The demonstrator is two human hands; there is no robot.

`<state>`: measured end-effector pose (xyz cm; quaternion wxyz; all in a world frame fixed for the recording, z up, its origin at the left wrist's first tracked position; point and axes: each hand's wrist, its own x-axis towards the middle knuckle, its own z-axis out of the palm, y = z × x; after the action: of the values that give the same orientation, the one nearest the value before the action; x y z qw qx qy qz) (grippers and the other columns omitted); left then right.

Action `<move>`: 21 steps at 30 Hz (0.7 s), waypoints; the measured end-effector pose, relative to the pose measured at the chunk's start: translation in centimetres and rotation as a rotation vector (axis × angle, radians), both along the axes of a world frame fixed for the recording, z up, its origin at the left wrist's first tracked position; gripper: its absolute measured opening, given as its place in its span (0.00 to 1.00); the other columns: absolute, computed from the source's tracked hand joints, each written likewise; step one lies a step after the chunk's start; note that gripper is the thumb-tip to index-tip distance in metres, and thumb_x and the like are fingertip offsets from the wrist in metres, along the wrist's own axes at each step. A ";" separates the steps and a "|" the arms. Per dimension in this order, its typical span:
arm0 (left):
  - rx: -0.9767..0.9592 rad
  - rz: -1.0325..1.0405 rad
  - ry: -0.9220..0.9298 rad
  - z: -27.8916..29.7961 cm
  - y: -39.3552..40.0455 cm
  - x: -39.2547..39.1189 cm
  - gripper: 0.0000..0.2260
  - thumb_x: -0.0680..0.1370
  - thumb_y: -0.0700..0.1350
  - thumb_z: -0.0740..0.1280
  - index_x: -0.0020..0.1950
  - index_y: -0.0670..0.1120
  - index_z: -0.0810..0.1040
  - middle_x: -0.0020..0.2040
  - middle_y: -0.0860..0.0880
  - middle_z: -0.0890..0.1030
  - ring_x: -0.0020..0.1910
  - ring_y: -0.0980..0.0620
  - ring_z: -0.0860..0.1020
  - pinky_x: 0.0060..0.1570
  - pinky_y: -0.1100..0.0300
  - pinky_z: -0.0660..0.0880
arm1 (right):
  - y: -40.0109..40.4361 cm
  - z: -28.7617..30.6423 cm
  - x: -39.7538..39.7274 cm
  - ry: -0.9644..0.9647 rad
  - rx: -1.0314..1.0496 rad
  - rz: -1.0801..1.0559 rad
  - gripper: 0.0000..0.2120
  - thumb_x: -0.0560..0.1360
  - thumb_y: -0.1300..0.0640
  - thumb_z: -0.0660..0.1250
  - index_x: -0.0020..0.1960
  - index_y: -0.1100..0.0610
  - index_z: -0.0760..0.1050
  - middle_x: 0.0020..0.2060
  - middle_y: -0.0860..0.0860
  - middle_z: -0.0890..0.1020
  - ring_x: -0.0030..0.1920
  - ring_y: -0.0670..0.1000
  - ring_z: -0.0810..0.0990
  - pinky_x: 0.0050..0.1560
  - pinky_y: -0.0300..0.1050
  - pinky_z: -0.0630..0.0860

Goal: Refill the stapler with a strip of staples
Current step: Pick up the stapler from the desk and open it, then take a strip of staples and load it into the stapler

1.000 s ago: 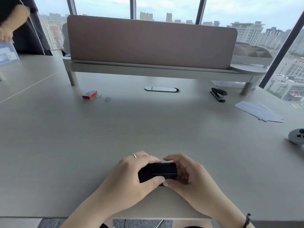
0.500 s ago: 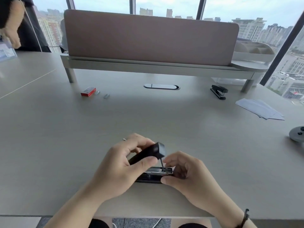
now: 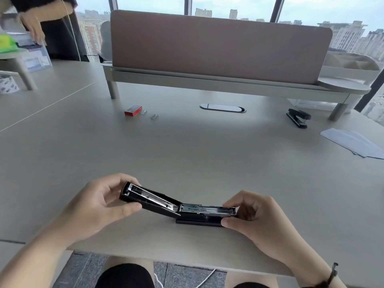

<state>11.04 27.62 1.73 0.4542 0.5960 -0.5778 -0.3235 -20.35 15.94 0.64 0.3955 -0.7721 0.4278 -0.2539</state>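
A black stapler (image 3: 178, 206) lies near the table's front edge, swung fully open so its lid and its metal staple channel face up. My left hand (image 3: 97, 206) grips the lid end, lifted and tilted to the left. My right hand (image 3: 253, 217) pinches the front end of the channel and base, which rest on the table. Far off on the left stands a red staple box (image 3: 133, 110), with two loose staple strips (image 3: 154, 116) lying just right of it.
A second black stapler (image 3: 298, 119) sits at the back right, beside white paper sheets (image 3: 353, 142). A pink divider on a raised shelf (image 3: 218, 84) crosses the back. Another person stands at the far left by a neighbouring desk.
The stapler went from closed in both hands to partly raised, and now its lid is folded back flat to the left. My hands have moved apart.
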 end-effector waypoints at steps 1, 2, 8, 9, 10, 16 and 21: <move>0.027 0.006 -0.049 -0.1 0.1 0.4 0.22 0.60 0.56 0.80 0.50 0.51 0.83 0.43 0.54 0.86 0.44 0.60 0.83 0.49 0.74 0.74 | 0.0 0.0 0.0 0.000 -0.001 -0.001 0.10 0.66 0.57 0.80 0.43 0.46 0.82 0.23 0.45 0.74 0.24 0.42 0.69 0.28 0.34 0.66; 0.044 0.007 -0.085 -0.3 0.1 0.7 0.25 0.59 0.60 0.80 0.51 0.50 0.82 0.43 0.53 0.86 0.45 0.58 0.83 0.49 0.72 0.74 | 0.0 0.0 0.0 -0.003 -0.002 -0.003 0.11 0.66 0.57 0.80 0.43 0.46 0.82 0.23 0.45 0.75 0.24 0.42 0.69 0.27 0.34 0.66; 0.064 -0.019 -0.401 -1.0 -0.4 1.0 0.18 0.63 0.62 0.73 0.51 0.58 0.80 0.55 0.57 0.82 0.55 0.56 0.80 0.59 0.64 0.71 | 0.3 -0.1 0.0 -0.003 0.000 -0.020 0.11 0.66 0.56 0.80 0.44 0.45 0.82 0.24 0.47 0.75 0.24 0.43 0.69 0.27 0.35 0.66; 0.063 -0.026 -0.412 -1.1 -0.4 1.0 0.19 0.63 0.62 0.72 0.51 0.59 0.80 0.56 0.59 0.81 0.56 0.57 0.80 0.58 0.67 0.71 | 0.3 0.0 0.0 -0.002 0.002 -0.022 0.11 0.66 0.56 0.80 0.44 0.46 0.82 0.24 0.47 0.75 0.24 0.43 0.69 0.27 0.35 0.66; 0.066 -0.028 -0.404 -1.1 -0.5 1.0 0.19 0.63 0.62 0.72 0.51 0.58 0.80 0.56 0.59 0.81 0.56 0.58 0.80 0.57 0.68 0.70 | 0.3 0.0 0.0 -0.005 0.004 -0.021 0.11 0.66 0.56 0.80 0.44 0.46 0.82 0.24 0.46 0.75 0.24 0.43 0.69 0.28 0.35 0.66; 0.138 -0.062 -0.300 -1.3 -1.1 2.1 0.25 0.61 0.63 0.78 0.55 0.58 0.81 0.57 0.55 0.82 0.57 0.54 0.81 0.63 0.50 0.74 | 0.2 0.0 -0.2 -0.009 0.041 0.019 0.13 0.65 0.56 0.80 0.45 0.45 0.82 0.24 0.46 0.73 0.26 0.44 0.69 0.31 0.39 0.66; 0.060 -0.040 -0.073 0.7 -3.5 1.7 0.22 0.62 0.62 0.77 0.55 0.59 0.82 0.50 0.51 0.84 0.49 0.48 0.82 0.52 0.54 0.79 | -1.0 1.9 -0.1 -0.210 0.287 0.010 0.16 0.61 0.52 0.81 0.48 0.50 0.85 0.41 0.46 0.87 0.30 0.48 0.71 0.34 0.39 0.67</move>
<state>12.75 24.09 2.40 0.4081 0.6093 -0.5958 -0.3275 -20.44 14.97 2.58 0.5455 -0.6790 0.4121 -0.2675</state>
